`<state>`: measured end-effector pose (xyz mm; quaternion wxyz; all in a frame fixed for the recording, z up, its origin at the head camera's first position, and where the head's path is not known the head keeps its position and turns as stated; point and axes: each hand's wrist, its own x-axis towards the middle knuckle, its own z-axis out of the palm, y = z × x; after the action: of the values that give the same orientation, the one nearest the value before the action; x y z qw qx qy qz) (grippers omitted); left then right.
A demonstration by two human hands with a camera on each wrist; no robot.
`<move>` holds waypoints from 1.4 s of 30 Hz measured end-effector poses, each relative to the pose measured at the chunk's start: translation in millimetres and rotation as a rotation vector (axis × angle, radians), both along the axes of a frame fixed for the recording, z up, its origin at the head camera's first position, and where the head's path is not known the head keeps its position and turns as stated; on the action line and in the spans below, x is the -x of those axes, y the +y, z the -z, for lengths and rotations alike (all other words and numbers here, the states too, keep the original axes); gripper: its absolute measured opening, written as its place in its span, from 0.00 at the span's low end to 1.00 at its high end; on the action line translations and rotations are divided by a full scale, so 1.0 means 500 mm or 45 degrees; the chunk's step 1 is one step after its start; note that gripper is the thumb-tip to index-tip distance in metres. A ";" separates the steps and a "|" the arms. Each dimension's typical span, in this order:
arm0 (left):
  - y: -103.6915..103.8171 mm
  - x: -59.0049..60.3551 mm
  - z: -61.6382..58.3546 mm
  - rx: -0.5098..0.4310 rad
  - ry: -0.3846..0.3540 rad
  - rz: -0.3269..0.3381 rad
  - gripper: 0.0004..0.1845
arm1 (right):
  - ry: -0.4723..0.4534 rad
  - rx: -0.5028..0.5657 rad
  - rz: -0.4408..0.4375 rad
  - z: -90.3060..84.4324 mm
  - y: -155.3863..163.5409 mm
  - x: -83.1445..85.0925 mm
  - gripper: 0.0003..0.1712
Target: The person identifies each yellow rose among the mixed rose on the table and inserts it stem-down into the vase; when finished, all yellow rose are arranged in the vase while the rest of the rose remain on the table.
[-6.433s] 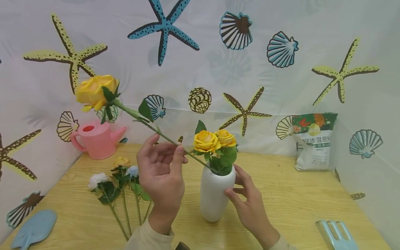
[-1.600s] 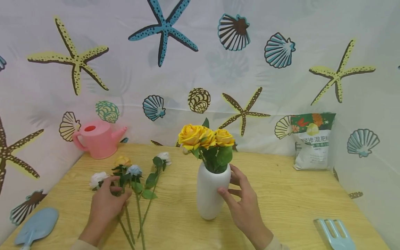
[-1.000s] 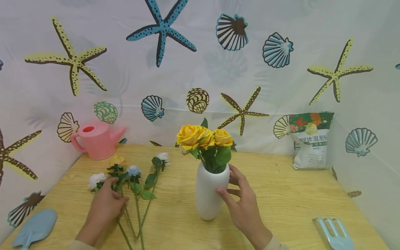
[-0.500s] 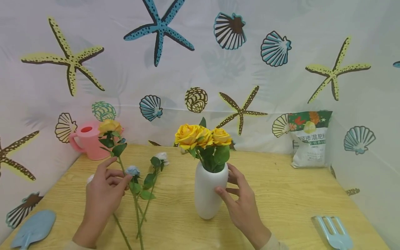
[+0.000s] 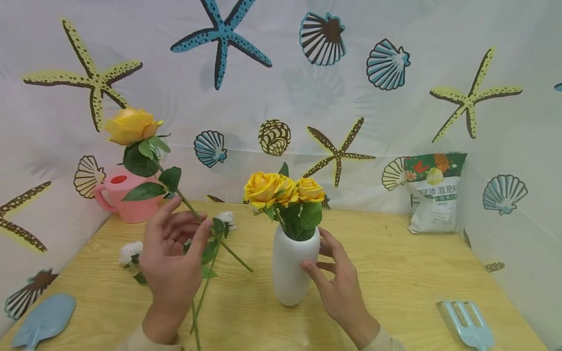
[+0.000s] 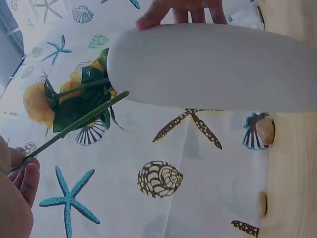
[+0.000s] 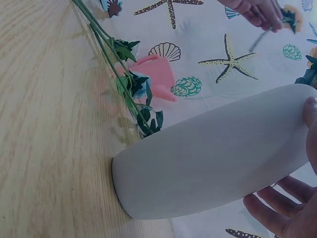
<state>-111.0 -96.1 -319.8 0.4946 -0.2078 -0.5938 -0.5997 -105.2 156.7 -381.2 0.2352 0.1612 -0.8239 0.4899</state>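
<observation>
In the head view my left hand [image 5: 175, 263] pinches the stem of a yellow rose [image 5: 133, 127] between thumb and fingers. Its bloom points up and left, and the stem's cut end slants down toward the vase. My right hand [image 5: 344, 285] holds the white vase [image 5: 293, 273] from its right side, thumb in front. Several yellow roses [image 5: 281, 190] stand in the vase. In the left wrist view the held stem [image 6: 74, 124] has its end near the vase mouth; whether they touch I cannot tell. The right wrist view shows the vase standing upright on the table.
White roses [image 5: 130, 252] and other stems lie on the wooden table [image 5: 395, 273], partly behind my left hand. A pink watering can [image 5: 131, 200] stands behind them. A blue shovel [image 5: 46, 317] lies left, a blue fork [image 5: 467, 321] right. A fertilizer bag [image 5: 434, 195] leans at the back right.
My left hand has picked a yellow rose off the table, lifted it and brought it rightward, tilting its stem toward the vase. My right hand stays on the vase.
</observation>
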 end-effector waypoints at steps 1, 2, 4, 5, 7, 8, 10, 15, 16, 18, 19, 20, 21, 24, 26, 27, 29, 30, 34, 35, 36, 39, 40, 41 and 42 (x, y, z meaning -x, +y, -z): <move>0.010 0.001 -0.005 -0.024 0.045 0.009 0.27 | 0.002 0.001 -0.001 0.000 0.000 0.000 0.38; 0.020 0.001 -0.010 -0.051 0.082 0.022 0.27 | 0.003 0.001 -0.002 0.000 0.000 0.000 0.38; 0.039 0.002 -0.019 -0.102 0.147 0.041 0.28 | 0.006 0.001 -0.005 0.000 0.000 0.000 0.38; 0.048 0.003 -0.023 -0.130 0.177 0.053 0.28 | 0.009 0.000 -0.008 0.000 0.000 0.000 0.38; 0.065 0.003 -0.029 -0.193 0.233 0.073 0.28 | 0.015 0.001 -0.014 -0.001 0.000 -0.001 0.38; 0.073 0.004 -0.032 -0.222 0.258 0.086 0.28 | 0.021 0.001 -0.017 -0.001 0.000 -0.001 0.38; 0.088 0.004 -0.037 -0.278 0.308 0.105 0.28 | 0.033 -0.001 -0.021 -0.001 -0.001 -0.001 0.38; 0.115 0.008 -0.046 -0.371 0.395 0.158 0.27 | 0.048 -0.005 -0.020 -0.002 -0.001 -0.001 0.38; 0.119 0.010 -0.047 -0.383 0.404 0.167 0.27 | 0.045 -0.003 -0.019 -0.002 -0.001 -0.001 0.38; 0.127 0.014 -0.049 -0.405 0.419 0.169 0.27 | 0.044 0.001 -0.019 -0.002 -0.001 -0.001 0.38; 0.130 0.016 -0.050 -0.411 0.427 0.167 0.27 | 0.042 0.003 -0.020 -0.002 -0.001 -0.001 0.38; 0.133 0.019 -0.050 -0.411 0.431 0.157 0.27 | 0.040 0.004 -0.020 -0.002 -0.001 0.000 0.38; 0.136 0.021 -0.049 -0.409 0.438 0.143 0.27 | 0.041 0.004 -0.020 -0.002 -0.001 0.000 0.38; 0.143 0.027 -0.045 -0.361 0.466 0.128 0.27 | 0.044 0.005 -0.022 -0.001 0.000 0.001 0.39; 0.147 0.030 -0.040 -0.289 0.480 0.112 0.27 | 0.046 0.005 -0.022 0.000 0.000 0.001 0.39; 0.149 0.032 -0.038 -0.250 0.490 0.101 0.27 | 0.049 0.004 -0.022 0.000 0.000 0.001 0.39; 0.153 0.034 -0.034 -0.172 0.505 0.075 0.26 | 0.050 0.005 -0.023 -0.001 0.000 0.000 0.39; 0.155 0.035 -0.032 -0.134 0.514 0.058 0.26 | 0.049 0.005 -0.023 -0.001 0.000 0.000 0.39; 0.159 0.040 -0.028 0.001 0.544 -0.031 0.25 | 0.051 0.004 -0.023 -0.002 0.000 0.001 0.39; 0.160 0.041 -0.026 0.029 0.553 -0.042 0.24 | 0.052 0.004 -0.023 -0.002 0.000 0.001 0.39; 0.161 0.042 -0.025 0.054 0.563 -0.056 0.23 | 0.053 0.005 -0.023 -0.002 0.001 0.001 0.39; 0.167 0.045 -0.018 0.093 0.595 -0.067 0.22 | 0.056 0.010 -0.023 -0.001 0.001 0.001 0.39; 0.170 0.045 -0.017 0.110 0.606 -0.070 0.21 | 0.054 0.011 -0.022 0.000 0.002 0.001 0.39; 0.172 0.044 -0.015 0.132 0.609 -0.077 0.20 | 0.050 0.012 -0.021 0.000 0.002 0.001 0.39; 0.174 0.043 -0.013 0.150 0.602 -0.087 0.20 | 0.047 0.011 -0.018 0.000 0.002 0.001 0.39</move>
<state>-132.2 -9.2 -313.2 0.6269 -0.3507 -0.5022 -0.4815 -105.5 157.9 -381.4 0.2476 0.1752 -0.8160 0.4920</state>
